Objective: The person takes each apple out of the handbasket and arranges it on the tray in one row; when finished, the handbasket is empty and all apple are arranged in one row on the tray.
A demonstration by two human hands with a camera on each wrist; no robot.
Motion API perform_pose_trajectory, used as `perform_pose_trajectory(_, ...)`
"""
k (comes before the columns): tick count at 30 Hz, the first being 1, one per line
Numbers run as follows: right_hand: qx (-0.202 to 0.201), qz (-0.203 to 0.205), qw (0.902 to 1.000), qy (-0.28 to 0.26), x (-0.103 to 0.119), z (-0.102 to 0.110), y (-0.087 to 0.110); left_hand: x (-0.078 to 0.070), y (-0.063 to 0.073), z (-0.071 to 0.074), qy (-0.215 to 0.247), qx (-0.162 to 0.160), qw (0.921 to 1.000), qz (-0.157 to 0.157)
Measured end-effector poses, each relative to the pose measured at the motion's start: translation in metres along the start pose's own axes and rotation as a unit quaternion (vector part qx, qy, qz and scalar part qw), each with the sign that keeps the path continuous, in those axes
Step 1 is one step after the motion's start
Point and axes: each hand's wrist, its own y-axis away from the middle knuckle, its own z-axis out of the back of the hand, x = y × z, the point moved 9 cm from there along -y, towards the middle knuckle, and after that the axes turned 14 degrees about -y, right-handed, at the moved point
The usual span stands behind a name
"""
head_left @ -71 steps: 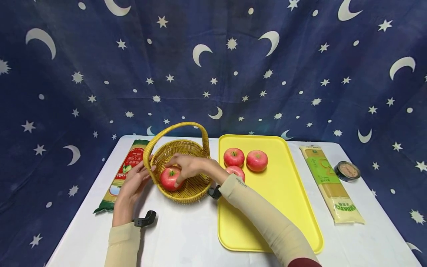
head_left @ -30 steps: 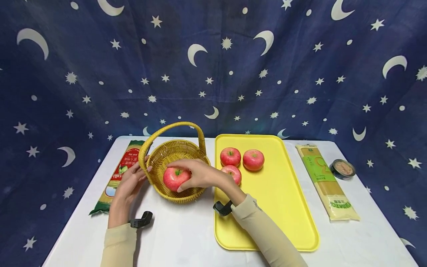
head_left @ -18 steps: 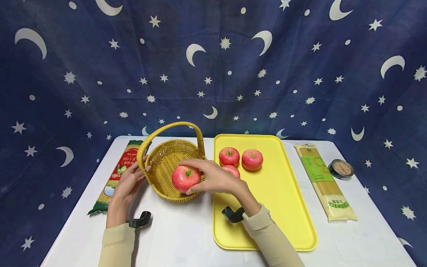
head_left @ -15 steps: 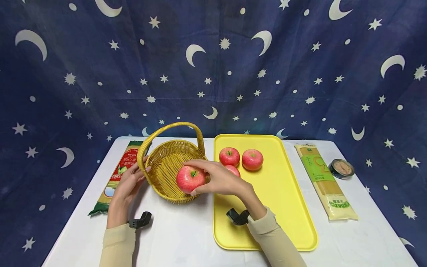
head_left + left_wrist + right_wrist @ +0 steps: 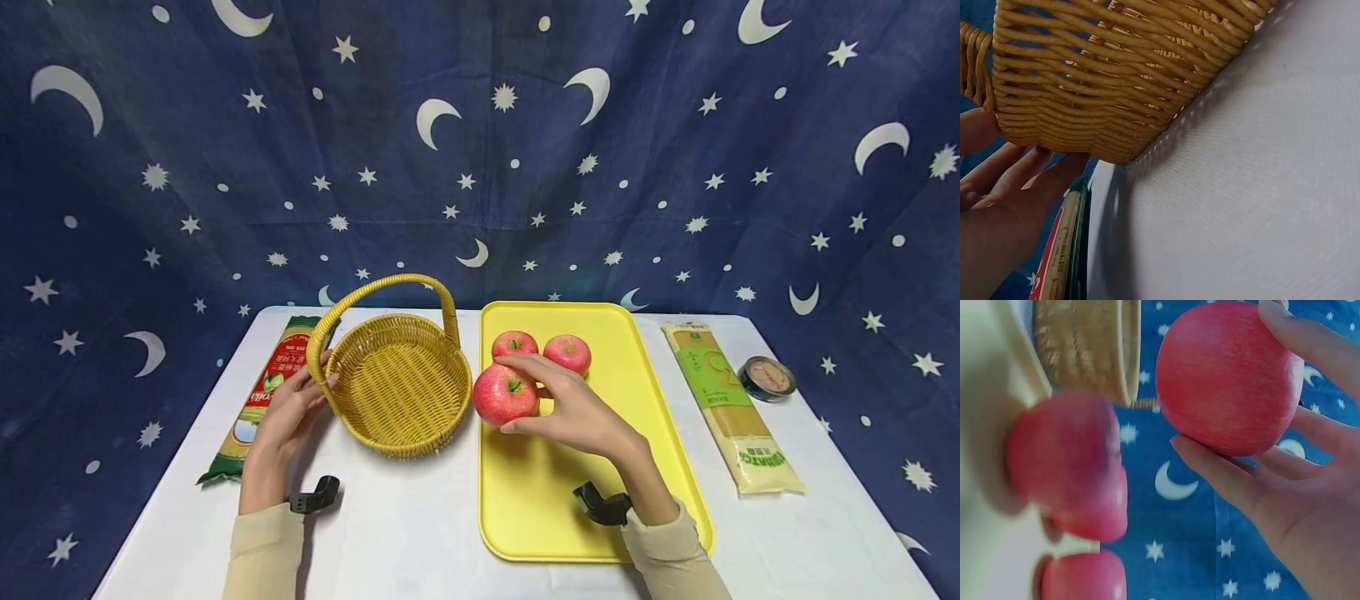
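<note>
My right hand (image 5: 573, 408) holds a red apple (image 5: 504, 395) between thumb and fingers, raised above the left part of the yellow tray (image 5: 592, 533). In the right wrist view this apple (image 5: 1229, 378) hangs apart from three other apples on the tray, the closest apple (image 5: 1060, 450) being blurred. From the head, a back-left apple (image 5: 514, 342) and an apple to its right (image 5: 567, 353) show; the held apple and hand mostly cover the third. My left hand (image 5: 288, 417) touches the left outer side of the yellow wicker basket (image 5: 397, 392), fingers extended against its wall (image 5: 1116, 94) near the handle's base. The basket contains nothing.
A red-and-green pasta packet (image 5: 277, 383) lies left of the basket, partly behind my left hand. Right of the tray lie a green-labelled noodle packet (image 5: 731, 408) and a small round tin (image 5: 768, 379). A blue star-patterned cloth (image 5: 480, 167) hangs behind the white table (image 5: 405, 533).
My right hand has taken hold of the apple inside the basket, lifted it out and carried it right, over the tray. My left hand stays at the basket.
</note>
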Motion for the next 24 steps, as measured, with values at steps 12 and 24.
perform_pose_trajectory(12,-0.052,0.01,0.9981,0.033,-0.015,0.044,0.022,-0.002,-0.001,-0.002,-0.006,0.005,1.0,-0.006)
perform_pose_trajectory(24,-0.062,-0.022,0.9965,0.053,-0.043,0.063,0.027,-0.002,0.0,-0.001,-0.026,0.004,0.9997,0.0)
